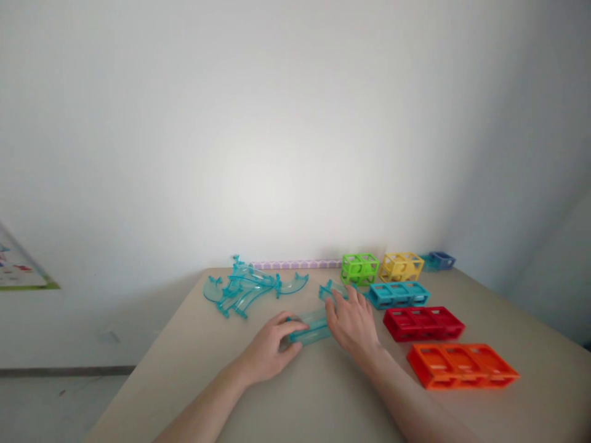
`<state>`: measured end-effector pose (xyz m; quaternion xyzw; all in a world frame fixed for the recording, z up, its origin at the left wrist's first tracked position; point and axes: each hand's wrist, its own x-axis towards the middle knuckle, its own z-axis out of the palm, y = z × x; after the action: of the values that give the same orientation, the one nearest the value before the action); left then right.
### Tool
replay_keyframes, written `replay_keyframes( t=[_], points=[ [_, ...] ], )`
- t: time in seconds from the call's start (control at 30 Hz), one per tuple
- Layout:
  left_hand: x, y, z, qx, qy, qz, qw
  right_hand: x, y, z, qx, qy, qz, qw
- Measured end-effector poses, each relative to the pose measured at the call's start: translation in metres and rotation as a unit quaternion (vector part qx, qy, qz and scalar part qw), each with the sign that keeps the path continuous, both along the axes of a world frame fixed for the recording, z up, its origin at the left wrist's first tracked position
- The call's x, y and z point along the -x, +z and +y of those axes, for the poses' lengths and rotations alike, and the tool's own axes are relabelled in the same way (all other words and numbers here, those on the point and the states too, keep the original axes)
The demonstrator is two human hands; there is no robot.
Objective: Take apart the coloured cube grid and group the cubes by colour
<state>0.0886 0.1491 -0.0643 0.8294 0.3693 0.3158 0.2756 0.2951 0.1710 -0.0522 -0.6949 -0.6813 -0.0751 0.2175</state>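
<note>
Two straight see-through blue track pieces (pixel 310 327) lie side by side on the table. My left hand (pixel 272 347) grips their left end, with the thumb at the near side and the fingers at the far side. Over the right end, the bent fingers of my right hand (pixel 353 320) close down on them and hide that end. Just beyond my right fingertips is a short curved blue track piece (pixel 327 289), partly covered by the hand. A loose heap of curved blue track pieces (pixel 252 286) rests farther back on the left.
Right of my right hand stand an orange block frame (pixel 462 366), a red one (pixel 423 323) and a teal one (pixel 399 295). Green (pixel 360 269), yellow (pixel 401 267) and dark blue frames (pixel 442 260) line the back. A purple patterned strip (pixel 295 264) runs along the wall.
</note>
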Motion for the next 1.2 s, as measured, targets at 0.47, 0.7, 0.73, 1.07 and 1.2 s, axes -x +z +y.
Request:
replay_keyframes(
  t=[0.47,0.7,0.73,1.07,1.2],
  points=[
    [-0.002,-0.009,0.006,0.016,-0.014,-0.016,1.0,0.031,0.007,-0.031,-0.032,0.207,0.03,0.977],
    [0.003,-0.013,0.01,0.026,-0.006,-0.074,0.997,0.041,-0.002,-0.033,0.029,0.21,0.007,0.977],
    [0.004,-0.015,0.011,0.034,-0.005,-0.08,0.996,0.037,-0.003,-0.029,0.036,0.193,-0.008,0.981],
    [0.006,-0.014,0.01,0.01,0.014,-0.032,0.999,0.012,-0.003,-0.015,0.046,0.08,-0.047,0.995],
    [0.007,-0.014,0.009,0.018,0.016,-0.022,0.999,0.012,-0.002,-0.014,0.051,0.071,-0.05,0.995]
  ],
)
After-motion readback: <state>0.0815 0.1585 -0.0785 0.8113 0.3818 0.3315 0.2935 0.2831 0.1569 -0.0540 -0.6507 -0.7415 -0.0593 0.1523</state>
